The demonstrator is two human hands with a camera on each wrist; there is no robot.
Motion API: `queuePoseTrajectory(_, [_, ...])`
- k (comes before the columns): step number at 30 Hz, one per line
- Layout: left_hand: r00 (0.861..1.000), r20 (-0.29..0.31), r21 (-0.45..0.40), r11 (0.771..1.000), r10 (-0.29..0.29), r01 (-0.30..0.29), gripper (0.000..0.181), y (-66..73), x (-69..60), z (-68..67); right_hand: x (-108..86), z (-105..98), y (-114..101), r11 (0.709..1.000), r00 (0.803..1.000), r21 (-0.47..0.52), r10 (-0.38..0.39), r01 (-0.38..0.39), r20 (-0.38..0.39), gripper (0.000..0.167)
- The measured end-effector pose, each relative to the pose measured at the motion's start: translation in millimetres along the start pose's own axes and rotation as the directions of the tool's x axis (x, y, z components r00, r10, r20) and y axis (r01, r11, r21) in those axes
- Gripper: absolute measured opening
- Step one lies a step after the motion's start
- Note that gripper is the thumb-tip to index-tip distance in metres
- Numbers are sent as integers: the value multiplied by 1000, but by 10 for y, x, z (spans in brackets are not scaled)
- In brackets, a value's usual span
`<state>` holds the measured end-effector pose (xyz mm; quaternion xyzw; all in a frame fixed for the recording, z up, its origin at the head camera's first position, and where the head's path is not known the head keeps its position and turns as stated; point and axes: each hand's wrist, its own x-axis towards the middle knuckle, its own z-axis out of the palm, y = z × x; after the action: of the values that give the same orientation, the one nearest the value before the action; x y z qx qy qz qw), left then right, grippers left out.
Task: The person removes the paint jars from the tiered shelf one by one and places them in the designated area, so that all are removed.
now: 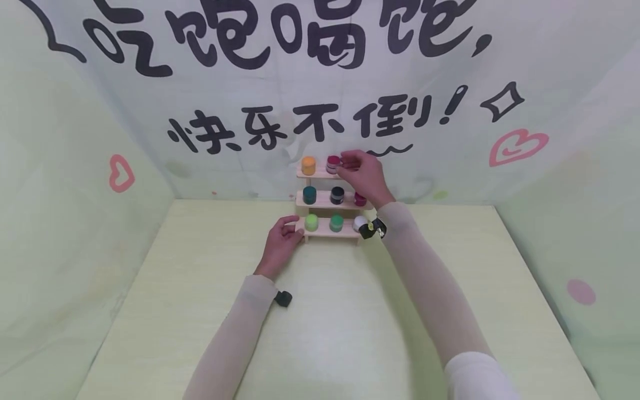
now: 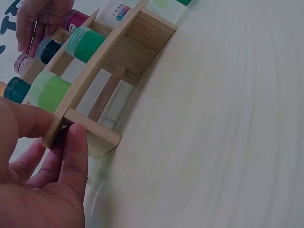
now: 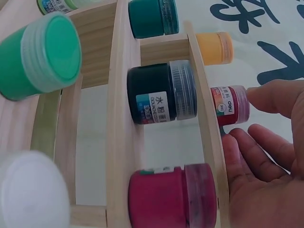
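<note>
A three-tier wooden rack [image 1: 330,234] holds small paint jars. My left hand [image 1: 281,244] grips the left end of its lowest tier, thumb and fingers around the corner [image 2: 61,118]. At the top tier, my right hand [image 1: 364,173] is beside a dark red jar [image 1: 333,164]. In the right wrist view, the thumb of this hand [image 3: 270,152] is at the lid of the red jar [image 3: 230,104], with the other fingers loosely bent beside it; firm contact cannot be told. The jar stands upright on the tier, right of an orange jar [image 1: 308,165].
On the middle tier stand a teal jar [image 1: 309,195], a dark jar [image 1: 337,195] and a magenta jar [image 1: 359,199]. The lowest tier bears a light green jar [image 1: 311,223], a green jar [image 1: 336,223] and a white jar [image 1: 359,223]. Behind the table [image 1: 320,333] hangs a printed cloth [image 1: 230,89].
</note>
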<state>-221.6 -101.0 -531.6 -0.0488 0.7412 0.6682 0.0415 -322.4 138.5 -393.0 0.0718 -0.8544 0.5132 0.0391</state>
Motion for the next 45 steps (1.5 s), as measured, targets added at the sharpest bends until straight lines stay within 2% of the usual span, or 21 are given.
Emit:
queuePoseTrajectory(5, [1000, 7, -5, 1000, 11, -11, 41, 20, -12, -6, 82, 72, -42, 996, 999, -79, 32, -31, 18, 58])
queuePoseTrajectory(11, [1000, 17, -7, 1000, 12, -12, 42, 9, -8, -18, 95, 141, -115, 989, 999, -147, 25, -20, 34, 54])
queuePoseTrajectory(16, [1000, 24, -10, 1000, 17, -16, 41, 2, -5, -22, 58, 125, -117, 992, 999, -120, 43, -39, 31, 51])
queuePoseTrajectory(25, [1000, 25, -21, 1000, 15, -15, 42, 36, -14, 1, -27, -24, -64, 997, 999, -59, 45, -43, 31, 50])
queuePoseTrajectory(33, [1000, 11, -3, 1000, -4, 4, 43, 30, -23, -4, -170, -167, -38, 999, 999, -5, 33, -33, 13, 47])
queuePoseTrajectory(37, [1000, 16, -15, 1000, 0, 0, 43, 26, -22, -6, -249, -240, -10, 999, 999, -14, 39, -39, 0, 49])
queuePoseTrajectory(45, [1000, 18, -24, 1000, 2, -2, 42, 19, -8, -14, -402, -353, 55, 999, 999, 32, -31, 32, -17, 49])
